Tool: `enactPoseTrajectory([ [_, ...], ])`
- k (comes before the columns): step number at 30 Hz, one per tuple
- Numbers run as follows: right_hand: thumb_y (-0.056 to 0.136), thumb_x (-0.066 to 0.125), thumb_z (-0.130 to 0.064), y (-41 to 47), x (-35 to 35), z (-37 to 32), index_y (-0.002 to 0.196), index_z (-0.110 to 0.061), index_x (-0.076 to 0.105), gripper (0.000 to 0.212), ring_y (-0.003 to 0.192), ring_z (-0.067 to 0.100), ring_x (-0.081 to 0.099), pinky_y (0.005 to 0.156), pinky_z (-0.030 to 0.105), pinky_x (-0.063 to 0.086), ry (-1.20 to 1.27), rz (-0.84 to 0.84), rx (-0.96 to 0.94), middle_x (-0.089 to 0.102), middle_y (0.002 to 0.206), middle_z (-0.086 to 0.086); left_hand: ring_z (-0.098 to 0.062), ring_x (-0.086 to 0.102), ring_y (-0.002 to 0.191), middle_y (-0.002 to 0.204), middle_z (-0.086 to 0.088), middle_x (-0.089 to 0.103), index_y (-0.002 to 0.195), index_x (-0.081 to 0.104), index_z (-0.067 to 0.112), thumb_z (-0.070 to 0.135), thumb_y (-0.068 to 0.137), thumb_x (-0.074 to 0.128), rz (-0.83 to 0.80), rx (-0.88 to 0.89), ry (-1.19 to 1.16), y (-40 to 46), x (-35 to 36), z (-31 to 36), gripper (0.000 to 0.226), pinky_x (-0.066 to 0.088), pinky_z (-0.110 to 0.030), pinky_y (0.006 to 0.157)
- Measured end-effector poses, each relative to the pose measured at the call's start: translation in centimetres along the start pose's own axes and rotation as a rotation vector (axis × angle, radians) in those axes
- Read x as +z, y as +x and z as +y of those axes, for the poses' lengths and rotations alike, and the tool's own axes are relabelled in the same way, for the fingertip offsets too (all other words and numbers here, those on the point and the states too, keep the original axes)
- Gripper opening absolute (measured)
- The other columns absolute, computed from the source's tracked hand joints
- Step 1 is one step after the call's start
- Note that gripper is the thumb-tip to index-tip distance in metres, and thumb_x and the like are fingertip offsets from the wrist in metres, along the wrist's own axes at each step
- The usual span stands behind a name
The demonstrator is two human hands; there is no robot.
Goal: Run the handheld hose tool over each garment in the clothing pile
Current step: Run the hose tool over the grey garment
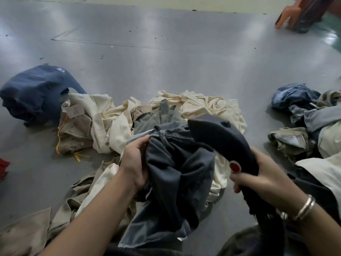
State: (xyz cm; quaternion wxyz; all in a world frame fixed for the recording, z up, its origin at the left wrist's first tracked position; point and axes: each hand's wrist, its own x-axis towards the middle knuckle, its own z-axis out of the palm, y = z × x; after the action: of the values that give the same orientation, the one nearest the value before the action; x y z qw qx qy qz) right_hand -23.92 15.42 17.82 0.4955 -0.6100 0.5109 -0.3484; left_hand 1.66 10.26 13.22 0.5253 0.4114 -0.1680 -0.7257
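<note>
From the head camera, both arms reach forward and down over a grey floor (166,61). The left hand (133,161) is curled around a bunch of dark grey jeans (177,167), thumb on top and fingers tucked under the cloth, holding them up off the pile. The right hand (262,174) grips the handle of the black hose tool (219,137), with its fingers wrapped round it just below a red button (234,166). The tool's wide head points up and away, touching the top edge of the jeans. Silver bangles (304,207) sit on the right wrist.

Under and behind the jeans lies the clothing pile (114,119) of cream and tan clothes. A dark blue garment (35,93) lies to the far left, touching the pile's edge. More blue and tan clothes (302,115) sit on the right. An orange chair (289,15) stands far back on the right.
</note>
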Motion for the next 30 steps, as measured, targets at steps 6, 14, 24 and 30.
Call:
enactPoseTrajectory([
  [6, 0.079, 0.07, -0.001, -1.6, 2.2, -0.6, 0.114, -0.034, 0.055, 0.05, 0.062, 0.012, 0.065, 0.054, 0.031, 0.053, -0.297, -0.107, -0.092, 0.068, 0.085, -0.013, -0.028, 0.071, 0.083, 0.093, -0.015, 0.073, 0.09, 0.077, 0.008, 0.032, 0.083, 0.055, -0.126, -0.042, 0.085, -0.3, 0.8, 0.0, 0.033, 0.058, -0.033, 0.065],
  [14, 0.078, 0.07, -0.004, 0.1, 3.3, -1.3, 0.097, -0.03, 0.057, 0.036, 0.056, 0.016, 0.061, 0.051, 0.03, 0.051, -0.29, 0.183, -0.195, 0.065, 0.074, -0.003, -0.026, 0.061, 0.072, 0.084, -0.02, 0.061, 0.101, 0.059, -0.004, -0.006, 0.059, 0.043, -0.277, 0.009, 0.268, -1.6, 2.3, -1.2, 0.044, 0.054, -0.029, 0.063],
  [24, 0.07, 0.066, -0.03, -1.6, 1.6, -1.9, 0.102, -0.046, 0.058, 0.036, 0.059, 0.013, 0.065, 0.052, 0.033, 0.053, -0.355, -0.132, -0.101, 0.068, 0.083, -0.011, -0.026, 0.068, 0.069, 0.078, -0.016, 0.068, 0.094, 0.062, -0.004, -0.002, 0.059, 0.04, -0.143, -0.064, 0.044, -1.0, 1.9, -0.5, 0.041, 0.058, -0.033, 0.065],
  [30, 0.073, 0.072, -0.008, -0.3, 3.3, -2.1, 0.102, -0.043, 0.049, 0.051, 0.06, 0.001, 0.059, 0.049, 0.005, 0.037, -0.409, 0.073, -0.244, 0.063, 0.068, -0.019, -0.029, 0.07, 0.075, 0.084, -0.018, 0.07, 0.083, 0.076, 0.001, -0.002, 0.066, 0.033, -0.3, -0.095, -0.031, -1.6, 1.9, -0.6, 0.047, 0.06, -0.035, 0.072],
])
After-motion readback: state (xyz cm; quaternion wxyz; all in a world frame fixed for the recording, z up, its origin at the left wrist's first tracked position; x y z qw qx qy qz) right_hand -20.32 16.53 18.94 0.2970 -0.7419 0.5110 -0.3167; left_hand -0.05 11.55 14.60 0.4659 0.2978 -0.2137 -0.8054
